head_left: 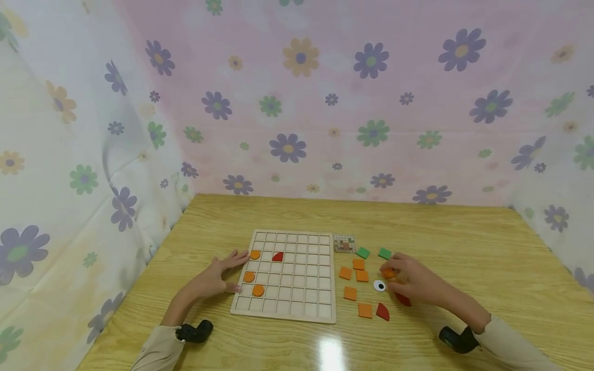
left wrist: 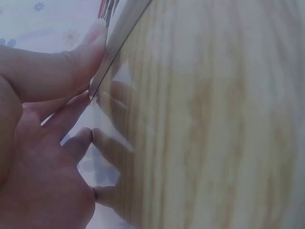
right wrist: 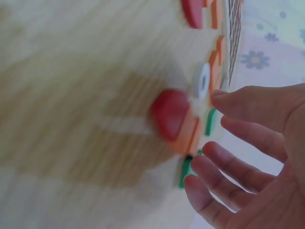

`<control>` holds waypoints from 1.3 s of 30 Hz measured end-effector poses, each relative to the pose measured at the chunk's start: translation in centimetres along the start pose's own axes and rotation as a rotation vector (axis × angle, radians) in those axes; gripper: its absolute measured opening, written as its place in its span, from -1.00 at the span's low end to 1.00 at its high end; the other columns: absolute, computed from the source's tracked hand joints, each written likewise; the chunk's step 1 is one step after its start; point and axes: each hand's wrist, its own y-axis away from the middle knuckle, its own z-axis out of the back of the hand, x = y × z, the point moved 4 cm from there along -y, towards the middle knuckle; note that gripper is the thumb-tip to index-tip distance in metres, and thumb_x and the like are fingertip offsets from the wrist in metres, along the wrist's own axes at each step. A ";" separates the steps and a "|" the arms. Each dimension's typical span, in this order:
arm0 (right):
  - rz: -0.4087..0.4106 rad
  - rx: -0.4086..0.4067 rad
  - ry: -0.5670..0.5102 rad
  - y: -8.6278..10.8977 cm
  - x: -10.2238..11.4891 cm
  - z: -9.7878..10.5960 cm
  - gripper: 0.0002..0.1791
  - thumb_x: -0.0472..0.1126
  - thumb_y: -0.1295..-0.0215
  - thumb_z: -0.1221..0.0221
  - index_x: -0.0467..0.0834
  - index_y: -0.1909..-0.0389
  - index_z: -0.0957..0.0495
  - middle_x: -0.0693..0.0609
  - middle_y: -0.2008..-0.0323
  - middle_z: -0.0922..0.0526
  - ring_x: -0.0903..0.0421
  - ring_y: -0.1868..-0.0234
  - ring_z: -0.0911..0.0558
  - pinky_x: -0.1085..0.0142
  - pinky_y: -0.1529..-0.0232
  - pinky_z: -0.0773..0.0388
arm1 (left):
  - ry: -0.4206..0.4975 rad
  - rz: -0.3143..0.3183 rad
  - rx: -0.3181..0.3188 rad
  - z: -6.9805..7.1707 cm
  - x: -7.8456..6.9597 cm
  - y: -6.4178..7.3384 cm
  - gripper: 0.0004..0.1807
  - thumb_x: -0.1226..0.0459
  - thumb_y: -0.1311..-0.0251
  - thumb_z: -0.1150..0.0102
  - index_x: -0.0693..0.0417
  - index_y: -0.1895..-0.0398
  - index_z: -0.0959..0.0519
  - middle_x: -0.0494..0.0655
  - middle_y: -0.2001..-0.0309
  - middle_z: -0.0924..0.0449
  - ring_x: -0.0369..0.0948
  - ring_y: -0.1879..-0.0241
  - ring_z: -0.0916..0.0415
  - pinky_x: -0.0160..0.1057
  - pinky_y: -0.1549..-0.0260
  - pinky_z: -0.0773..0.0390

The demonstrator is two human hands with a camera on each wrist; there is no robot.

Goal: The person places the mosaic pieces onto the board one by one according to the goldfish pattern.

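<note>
A wooden grid board (head_left: 299, 282) lies on the table, with orange discs (head_left: 258, 290) along its left side and a red quarter-circle piece (head_left: 277, 256) in an upper square. My left hand (head_left: 214, 276) rests at the board's left edge, its thumb and fingers spread along the rim. Over the loose pieces on the right hovers my right hand (head_left: 413, 281). Its fingers are parted in the right wrist view, with nothing between them. Beneath it lie an orange square (head_left: 389, 273) and a red piece (right wrist: 170, 114), both partly hidden in the head view. A white eye piece (head_left: 379, 285) is beside its thumb.
Several orange squares (head_left: 350, 293), two green pieces (head_left: 363, 252) and another red quarter-circle (head_left: 382, 312) lie right of the board. A small pattern card (head_left: 344, 243) touches or nearly touches its upper right corner. Flowered cloth (head_left: 325, 113) hangs behind the wooden table (head_left: 417, 221).
</note>
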 end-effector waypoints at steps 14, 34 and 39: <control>0.000 -0.040 -0.093 2.1 -1.0 -0.1 -0.86 -0.39 -0.10 -0.30 -0.16 0.31 -0.62 0.05 0.32 -0.54 0.35 0.49 -0.38 0.42 0.58 -0.44 | -0.006 0.000 -0.008 0.0 0.1 0.0 -0.12 0.24 -0.03 -0.36 0.13 -0.43 -0.16 0.09 -0.46 0.02 0.11 -0.44 0.27 0.33 -0.21 0.58; -0.001 -0.036 -0.037 1.3 -0.9 -0.3 -0.89 -0.39 -0.03 -0.32 -0.17 0.39 -0.66 0.17 0.46 -0.50 0.35 0.51 -0.44 0.42 0.55 -0.50 | -0.008 -0.023 -0.013 0.2 -0.1 0.1 -0.13 0.19 -0.05 -0.35 0.16 -0.43 -0.17 0.14 -0.45 0.00 0.16 -0.43 0.27 0.36 -0.19 0.55; 0.010 -0.078 -0.048 0.7 0.0 0.1 -0.89 -0.39 -0.04 -0.31 -0.17 0.38 -0.66 0.17 0.48 -0.49 0.32 0.50 -0.48 0.42 0.53 -0.55 | 0.000 -0.008 -0.003 0.0 0.0 0.1 -0.12 0.20 -0.06 -0.35 0.12 -0.44 -0.15 0.09 -0.45 0.02 0.12 -0.44 0.29 0.34 -0.20 0.59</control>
